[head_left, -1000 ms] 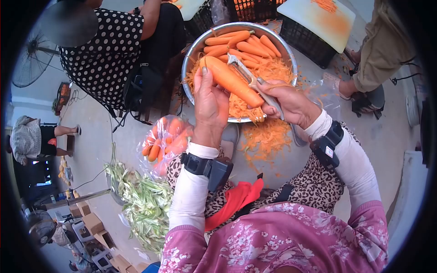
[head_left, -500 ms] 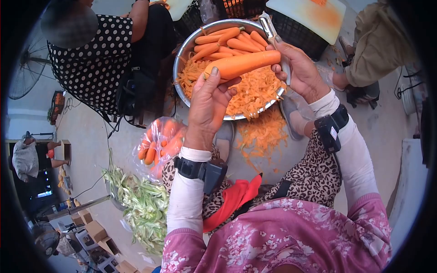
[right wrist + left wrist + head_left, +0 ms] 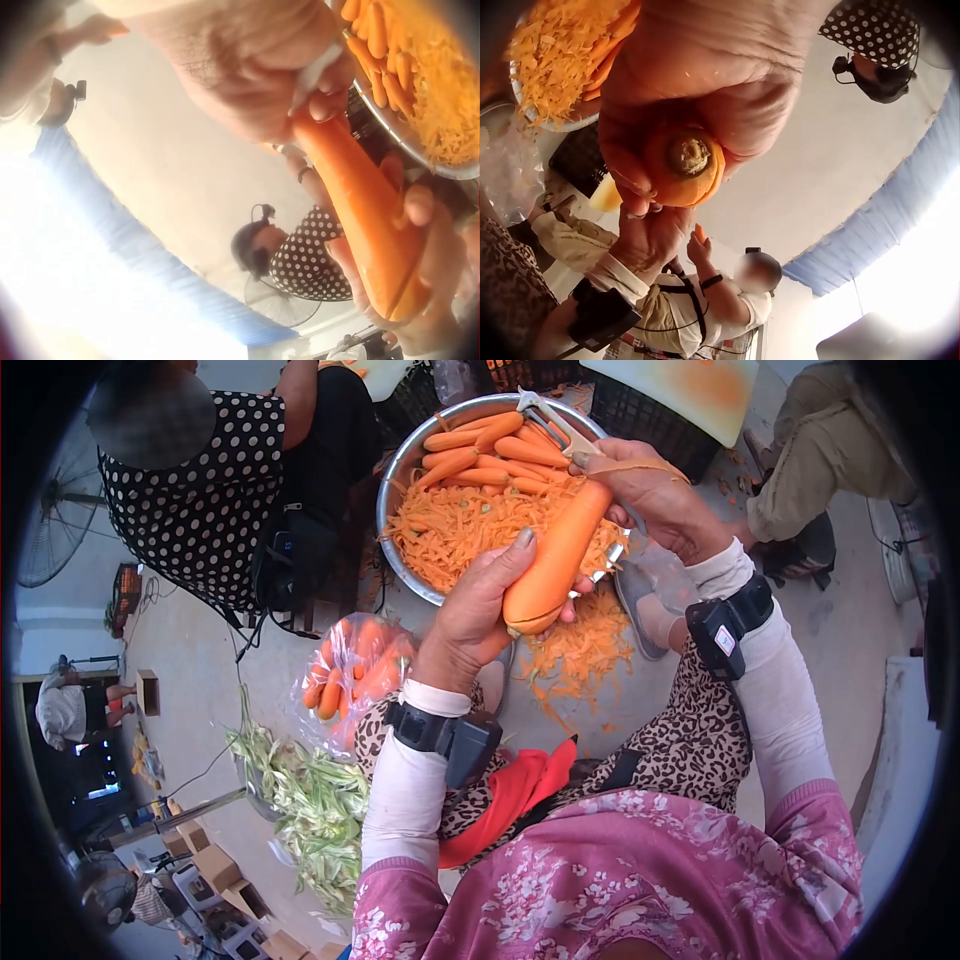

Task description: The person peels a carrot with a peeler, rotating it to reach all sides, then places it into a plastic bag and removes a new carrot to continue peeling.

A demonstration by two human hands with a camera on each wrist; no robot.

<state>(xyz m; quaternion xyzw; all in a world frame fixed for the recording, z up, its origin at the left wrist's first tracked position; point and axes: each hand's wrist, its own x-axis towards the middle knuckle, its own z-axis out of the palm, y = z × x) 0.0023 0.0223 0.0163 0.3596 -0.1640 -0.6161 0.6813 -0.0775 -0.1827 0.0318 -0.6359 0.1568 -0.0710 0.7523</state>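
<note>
Between thumb and fingers of the left hand (image 3: 472,610) sits the big carrot (image 3: 560,565), firmly gripped, its far end by the right hand (image 3: 665,508), whose fingers clamp a peeler (image 3: 572,436)!

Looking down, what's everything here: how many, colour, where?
Large carrot: one, orange, centre
Peeler: one, silvery, top centre
Basin: one, silver, centre
Small carrots: many, orange, in basin
Shavings: uncounted, orange, basin and floor
Bagged carrots: several, orange, left
Leaves: heap, pale green, left
Boards: two, white, top
Crates: several, black, top
Fans: two, dark, far left
Boxes: several, brown, lower left
Other people: several, varied clothes, around
Cloth: one, red, on lap
Left hand: one, white-sleeved, gripping large carrot
Right hand: one, white-sleeved, holding peeler
</note>
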